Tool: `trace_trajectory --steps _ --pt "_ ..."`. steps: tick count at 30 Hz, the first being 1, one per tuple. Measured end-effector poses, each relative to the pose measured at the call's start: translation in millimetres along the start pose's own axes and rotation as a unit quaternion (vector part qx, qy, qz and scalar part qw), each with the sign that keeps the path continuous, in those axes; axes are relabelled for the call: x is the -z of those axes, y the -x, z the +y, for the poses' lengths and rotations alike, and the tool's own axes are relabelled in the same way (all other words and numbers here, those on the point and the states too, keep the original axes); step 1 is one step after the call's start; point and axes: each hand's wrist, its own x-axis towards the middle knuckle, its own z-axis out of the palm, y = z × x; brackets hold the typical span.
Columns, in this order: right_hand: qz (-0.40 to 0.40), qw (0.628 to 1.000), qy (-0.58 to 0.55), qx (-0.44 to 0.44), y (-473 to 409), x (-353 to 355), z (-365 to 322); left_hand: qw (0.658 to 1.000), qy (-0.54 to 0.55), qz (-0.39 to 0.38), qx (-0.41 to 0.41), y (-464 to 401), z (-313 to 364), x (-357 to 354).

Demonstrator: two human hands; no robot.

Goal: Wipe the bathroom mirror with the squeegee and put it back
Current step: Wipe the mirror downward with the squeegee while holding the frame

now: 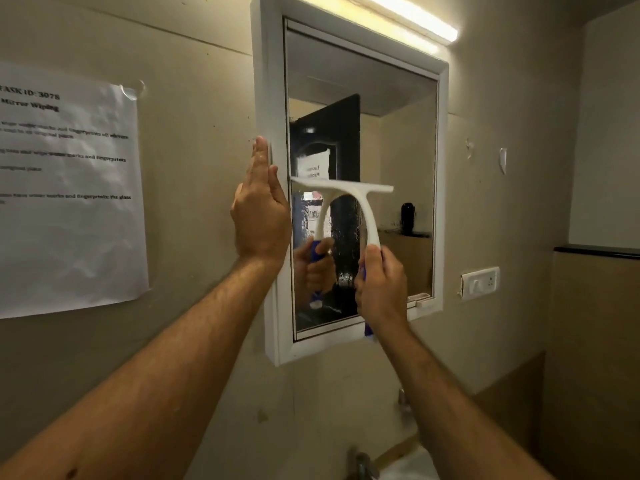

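Tap (363,464), beige wall (194,46) (papered), mirror (398,140)

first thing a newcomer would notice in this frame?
The white squeegee, blade across the middle of the wall mirror, its blue handle gripped by the right hand. Next, the left hand laid flat, fingers straight, against the mirror's white frame on its left side. Then the lit tube light above the mirror and the printed paper sheet taped to the wall at left.

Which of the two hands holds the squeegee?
The right hand, curled round the squeegee handle; the left hand lies flat on the mirror frame.
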Motion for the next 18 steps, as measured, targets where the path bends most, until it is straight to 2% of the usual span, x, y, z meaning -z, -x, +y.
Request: trace_trajectory --steps 5,12,18 --pt "0.002 1.000 0.016 -0.003 -12 -6 -21 1.000 -0.010 -0.009 0.019 10 -1 3" --pt "-0.017 0.999 -0.009 -0.043 42 6 35 0.999 0.010 -0.015 0.044 42 -6 4" --pt "-0.038 0.996 -0.050 -0.058 21 13 -3 0.997 0.023 -0.005 0.077 61 -1 9"
